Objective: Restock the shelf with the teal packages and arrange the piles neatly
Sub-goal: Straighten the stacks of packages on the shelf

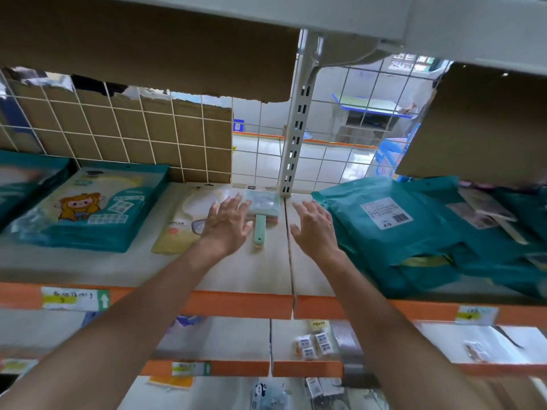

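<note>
Sloppy pile of teal plastic mailer packages [393, 232] right of the white slotted shelf post [293, 137], so nearest the right hand [315, 229]. Over left of it, the left hand [226, 224]; both empty, fingers spread.

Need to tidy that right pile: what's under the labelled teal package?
More teal packages lie beneath the labelled teal package, a yellow strip showing between them. Their count is hidden.
</note>
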